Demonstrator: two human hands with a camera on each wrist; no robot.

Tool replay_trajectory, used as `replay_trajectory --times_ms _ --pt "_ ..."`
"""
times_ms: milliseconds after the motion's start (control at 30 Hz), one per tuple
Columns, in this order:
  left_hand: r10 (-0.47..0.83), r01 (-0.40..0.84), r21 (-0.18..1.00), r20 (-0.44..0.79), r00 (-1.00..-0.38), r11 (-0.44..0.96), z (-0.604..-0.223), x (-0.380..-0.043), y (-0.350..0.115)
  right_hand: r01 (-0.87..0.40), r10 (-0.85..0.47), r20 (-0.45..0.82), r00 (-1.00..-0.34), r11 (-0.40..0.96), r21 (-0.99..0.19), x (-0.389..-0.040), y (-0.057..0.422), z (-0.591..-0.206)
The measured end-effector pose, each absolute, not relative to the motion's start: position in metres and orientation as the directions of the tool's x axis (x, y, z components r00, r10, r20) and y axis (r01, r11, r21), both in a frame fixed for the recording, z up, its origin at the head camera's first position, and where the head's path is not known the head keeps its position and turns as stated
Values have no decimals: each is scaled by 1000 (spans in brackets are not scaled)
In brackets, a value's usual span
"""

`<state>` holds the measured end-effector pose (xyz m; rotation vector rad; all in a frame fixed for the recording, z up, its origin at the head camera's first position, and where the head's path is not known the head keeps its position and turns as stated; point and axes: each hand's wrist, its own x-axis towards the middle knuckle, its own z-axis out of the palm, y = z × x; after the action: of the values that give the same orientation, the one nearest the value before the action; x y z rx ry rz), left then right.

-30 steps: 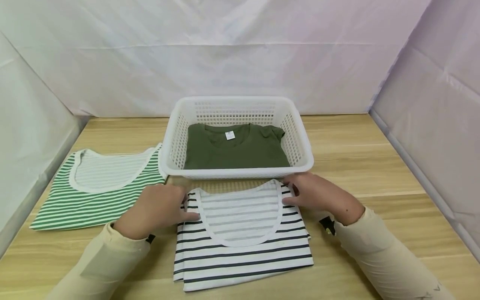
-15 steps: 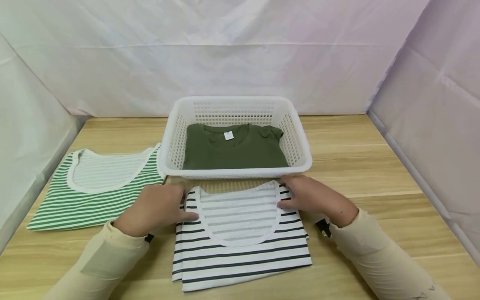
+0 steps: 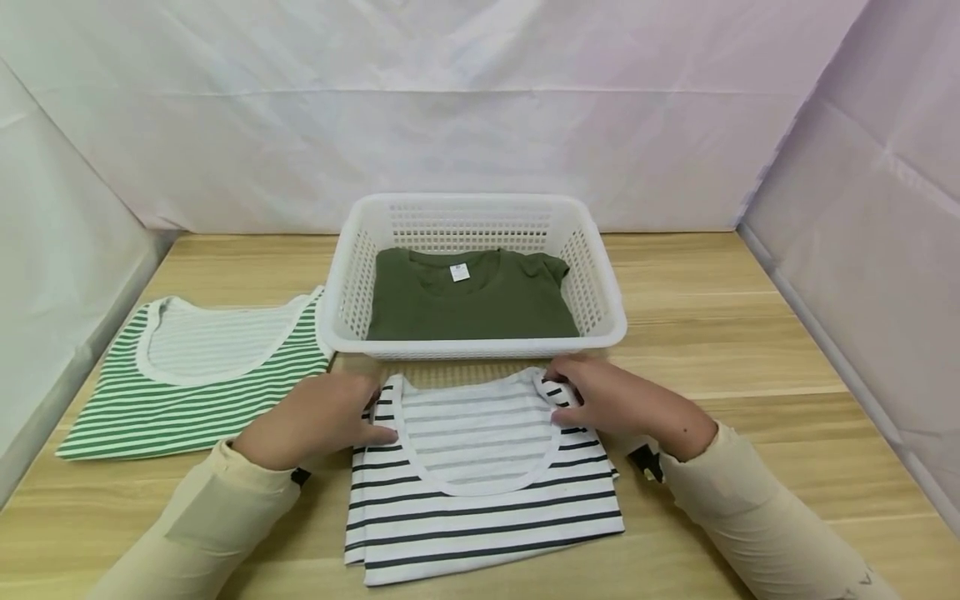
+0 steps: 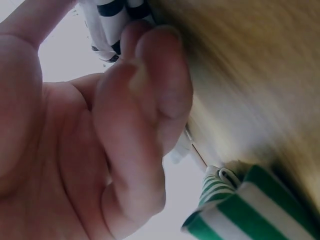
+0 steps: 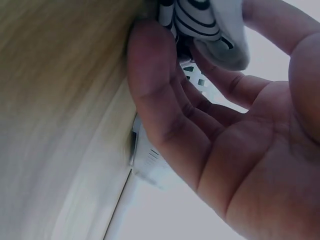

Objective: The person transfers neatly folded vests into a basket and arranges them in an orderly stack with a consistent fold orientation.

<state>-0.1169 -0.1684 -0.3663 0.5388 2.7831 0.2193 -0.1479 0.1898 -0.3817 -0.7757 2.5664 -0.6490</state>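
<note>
A folded white shirt with black stripes (image 3: 491, 525) lies on the table in front of me, its wide neckline facing the basket. My left hand (image 3: 318, 421) grips its left shoulder, thumb on top and fingers at the side edge. In the left wrist view, curled fingertips (image 4: 155, 65) meet the striped cloth. At the opposite shoulder, my right hand (image 3: 618, 400) pinches the fabric, which bunches up slightly there. The right wrist view has that striped fold (image 5: 210, 30) between thumb and fingers.
A white perforated basket (image 3: 472, 346) stands just beyond the shirt, holding a folded dark green T-shirt (image 3: 480, 304). To the left lies a folded green-and-white striped shirt (image 3: 202, 408), reaching the basket's side. White sheeting (image 3: 465, 125) walls the back and sides of the wooden table (image 3: 720, 317).
My right hand has shifted slightly inward and the shirt's right shoulder is now bunched up in its fingers. The left hand stays nearly where it was.
</note>
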Motion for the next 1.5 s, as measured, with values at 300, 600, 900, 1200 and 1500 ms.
replay_trajectory --times_ms 300,600,900,1200,1500 --pt "389 323 246 -301 -871 914 -366 -115 -172 -455 -666 -213 -715 674 -582 -145 191 -380" --pt "454 353 321 -340 -824 879 -366 -121 -177 -442 -692 -192 -696 622 -646 -144 190 -378" --pt "473 344 366 -366 -801 865 -369 -125 -175 -403 -676 -212 -705 629 -665 -146 191 -379" --pt "508 364 388 -385 -770 847 -366 -124 -173 -459 -741 -225 -632 593 -662 -146 193 -382" --pt "554 393 435 -350 -756 810 -365 -124 -174 -509 -795 -198 -573 535 -674 -142 192 -379"
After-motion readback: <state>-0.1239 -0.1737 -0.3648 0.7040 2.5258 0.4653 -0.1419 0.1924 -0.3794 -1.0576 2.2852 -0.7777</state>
